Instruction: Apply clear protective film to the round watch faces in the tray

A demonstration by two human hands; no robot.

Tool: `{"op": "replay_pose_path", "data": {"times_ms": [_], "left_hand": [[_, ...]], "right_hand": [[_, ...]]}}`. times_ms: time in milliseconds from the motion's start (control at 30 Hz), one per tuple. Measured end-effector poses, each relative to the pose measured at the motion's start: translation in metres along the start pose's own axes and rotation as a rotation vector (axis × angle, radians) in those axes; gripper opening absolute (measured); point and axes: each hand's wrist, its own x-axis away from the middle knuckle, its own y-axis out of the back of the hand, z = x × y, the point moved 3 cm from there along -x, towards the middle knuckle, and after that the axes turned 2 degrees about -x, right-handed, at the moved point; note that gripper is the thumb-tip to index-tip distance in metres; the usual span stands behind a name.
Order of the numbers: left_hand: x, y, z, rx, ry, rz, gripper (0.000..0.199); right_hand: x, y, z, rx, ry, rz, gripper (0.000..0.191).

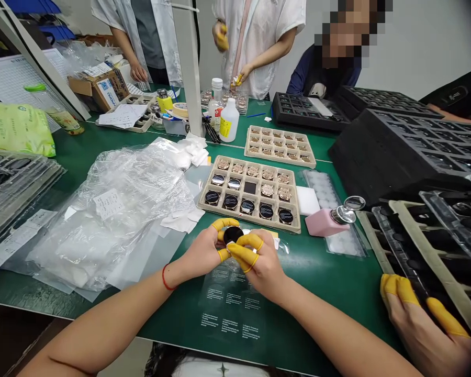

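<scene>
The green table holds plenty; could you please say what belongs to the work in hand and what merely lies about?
Likely in use: round dark disc; left hand; right hand; nearer beige tray.
Likely lying about: green packet; cardboard box; green-lidded jar.

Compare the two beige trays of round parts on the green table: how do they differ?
The nearer tray holds black-faced discs and rose-gold parts; the farther tray shows only rose-gold ones. The nearer tray has an empty compartment in its middle row; none stands out in the farther tray. Both are beige, with three rows.
</scene>
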Motion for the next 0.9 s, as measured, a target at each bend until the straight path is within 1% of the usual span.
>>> {"op": "replay_pose_path", "data": {"times_ms": [67,133,200,267,400,500,567,667,767,900], "left_hand": [[0.000,-0.001,-0.002,-0.038,-0.030,0.018,0.042],[0.000,-0.005,-0.004,-0.061,-0.041,0.042,0.040],[0.001,-0.007,-0.005,-0.070,-0.032,0.051,0.040],[0.001,-0.007,-0.005,-0.058,-0.020,0.035,0.042],[0.000,-0.002,0.002,-0.005,0.001,-0.005,0.047],[-0.001,0.001,0.004,0.004,0.001,0.002,0.047],[0.000,0.000,0.001,0.012,-0.004,0.022,0.046],[0.001,-0.005,-0.003,0.016,0.006,0.066,0.045],[0.000,-0.008,-0.005,0.003,-0.007,0.088,0.041],[-0.001,-0.005,-0.001,0.029,-0.020,0.060,0.042]], "right_hand": [[-0.003,-0.004,0.001,0.018,0.020,0.016,0.022],[-0.009,-0.006,-0.005,0.048,0.009,0.015,0.020],[-0.012,-0.004,-0.012,0.059,-0.011,0.001,0.019],[-0.012,-0.001,-0.017,0.042,-0.019,-0.011,0.020],[-0.003,0.002,-0.011,-0.006,0.037,-0.033,0.025],[-0.001,0.002,-0.007,-0.013,0.100,-0.022,0.029],[-0.003,0.002,-0.011,0.004,0.084,-0.018,0.028],[-0.009,0.001,-0.019,0.019,0.019,-0.028,0.024],[-0.012,-0.005,-0.019,-0.018,0.044,0.017,0.023],[-0.010,-0.004,-0.013,-0.074,0.141,0.091,0.022]]}}
